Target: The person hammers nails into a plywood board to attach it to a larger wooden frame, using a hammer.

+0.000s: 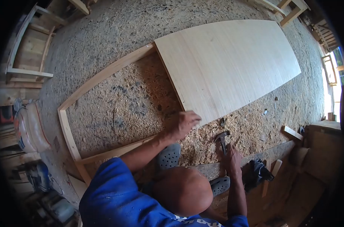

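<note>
My right hand (231, 156) is wrapped round the handle of a claw hammer (222, 137), whose dark head is raised beside the near edge of a plywood panel (232, 64). At that panel's near left corner, my left hand (187, 122) has its fingers curled together. Whatever is between those fingers, if anything, is too small to make out. The pale sheet lies over the right part of a long wooden frame (111, 75). On the left the frame's bare rails show, with the floor visible between them.
Wood shavings (240, 126) cover the ground around the frame. A black plastic bag (258, 172) and wood offcuts (292, 133) lie at the right. White sacks (31, 125) and a wooden frame structure (18, 49) stand at the left. Grey clogs (169, 156) are close to the near rail.
</note>
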`<state>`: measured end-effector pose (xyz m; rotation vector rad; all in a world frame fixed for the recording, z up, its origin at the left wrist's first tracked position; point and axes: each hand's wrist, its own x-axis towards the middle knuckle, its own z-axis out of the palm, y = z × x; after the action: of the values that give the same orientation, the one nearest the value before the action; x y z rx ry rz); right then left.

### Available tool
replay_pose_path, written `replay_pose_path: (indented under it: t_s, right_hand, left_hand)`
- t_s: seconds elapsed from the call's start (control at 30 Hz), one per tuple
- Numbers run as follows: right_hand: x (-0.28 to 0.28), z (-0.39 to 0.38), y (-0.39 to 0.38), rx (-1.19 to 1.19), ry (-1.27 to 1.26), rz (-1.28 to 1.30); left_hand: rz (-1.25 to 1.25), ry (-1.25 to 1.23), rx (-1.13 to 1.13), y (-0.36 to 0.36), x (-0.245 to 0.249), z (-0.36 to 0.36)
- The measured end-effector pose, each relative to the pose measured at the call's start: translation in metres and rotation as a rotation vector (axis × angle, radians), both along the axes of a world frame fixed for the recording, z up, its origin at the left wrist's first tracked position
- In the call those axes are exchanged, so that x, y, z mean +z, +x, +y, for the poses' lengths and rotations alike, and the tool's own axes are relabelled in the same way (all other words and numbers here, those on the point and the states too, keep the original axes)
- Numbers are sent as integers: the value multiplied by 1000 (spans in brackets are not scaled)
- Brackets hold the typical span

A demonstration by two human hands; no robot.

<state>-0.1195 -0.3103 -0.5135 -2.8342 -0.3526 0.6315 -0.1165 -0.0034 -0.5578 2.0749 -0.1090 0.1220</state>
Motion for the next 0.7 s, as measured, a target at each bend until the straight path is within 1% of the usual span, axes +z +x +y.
replay_pose_path:
  t_s: [0.03,0.1,0.13,0.17,0.2,0.23,0.27,0.3,0.33,0.37,0.43,0.47,0.5,0.53,0.6,0.7]
  right_hand:
    - [-24,-21,-14,17,-2,1]
    - [-60,-55,-40,20,-121,-60]
    - [-70,-64,-46,32,-126,-52]
    - [-77,-70,-49,23,-43,-50]
    - [-81,-72,-48,14,43,-55]
    - [-79,-70,-49,21,44,-60]
    - [-74,-66,-52,-83,70,-81]
    - [-70,-64,-54,-188,93,-95]
    - [-69,-64,-51,-250,156,-34]
    - [-65,-63,-53,-250,148,-30]
    - [-62,-54,-49,-260,300,-126]
    - [-52,-42,-41,-225,375,-163]
    - [-38,-27,-30,-225,371,-153]
    - [-24,-11,-17,-155,373,-150]
    - [-21,15,10,-17,431,-187]
    - [0,75,40,9,494,-163]
  left_hand:
    - [75,-2,121,11,1,29]
    - [153,-347,392,38,17,79]
    - [104,-215,458,53,15,102]
    - [52,-79,518,69,13,125]
    - [-26,-85,510,87,-11,145]
    - [-107,-88,500,103,-42,163]
    - [-111,-89,507,117,-59,177]
    - [-283,-38,432,127,-75,188]
    - [-450,11,351,130,-85,193]
    - [-443,4,352,129,-87,194]
    - [-259,-49,325,134,-89,204]
    - [-247,-71,324,134,-88,204]
    - [-236,-72,327,132,-88,205]
    - [-238,-63,335,131,-89,205]
    - [-254,-50,339,139,-86,204]
    - [-194,-69,299,131,-91,192]
